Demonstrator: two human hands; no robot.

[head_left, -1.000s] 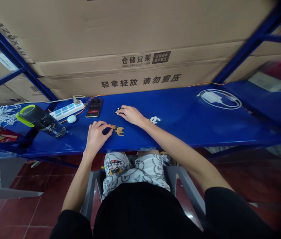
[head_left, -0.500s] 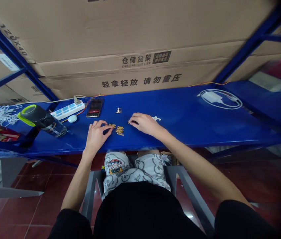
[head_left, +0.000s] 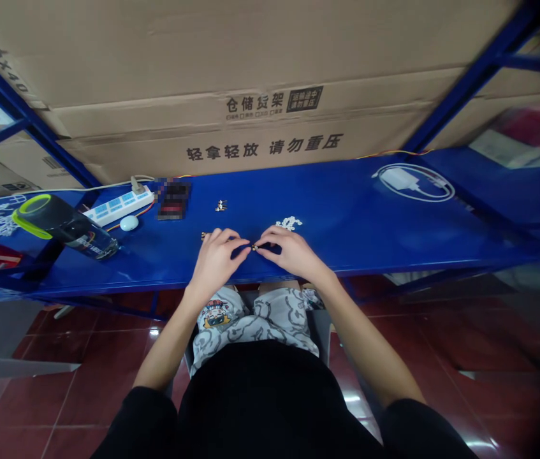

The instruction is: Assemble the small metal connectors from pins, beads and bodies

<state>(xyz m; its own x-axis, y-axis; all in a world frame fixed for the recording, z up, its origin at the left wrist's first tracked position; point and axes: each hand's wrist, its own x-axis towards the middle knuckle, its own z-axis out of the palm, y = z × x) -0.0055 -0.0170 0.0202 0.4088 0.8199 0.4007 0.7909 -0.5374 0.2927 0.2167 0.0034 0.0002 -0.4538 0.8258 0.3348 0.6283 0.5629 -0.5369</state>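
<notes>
Over the blue shelf top [head_left: 346, 223], my left hand [head_left: 215, 258] and my right hand [head_left: 291, 252] meet fingertip to fingertip. Between them is a small brass-coloured piece [head_left: 254, 248] with a dark spot, pinched by thumb and forefinger from both sides; its exact kind is too small to tell. A few brass-coloured pieces [head_left: 204, 236] peek out behind my left hand, which hides the others. Just beyond my right hand lies a pile of small white pieces [head_left: 289, 223]. Farther back sits a little cluster of white-and-brass pieces [head_left: 222, 205].
At the left are a dark bottle with a lime-green loop [head_left: 64, 226], a white power strip [head_left: 119, 205], a round white object [head_left: 129, 222] and a phone [head_left: 173, 201]. A charger with coiled white cable [head_left: 413, 182] lies at the right. Cardboard boxes [head_left: 270, 57] wall off the back.
My left hand has moved right, away from the brass-coloured pile, and now meets my right hand around the small piece. My right hand has come slightly nearer to me. The view has shifted a little.
</notes>
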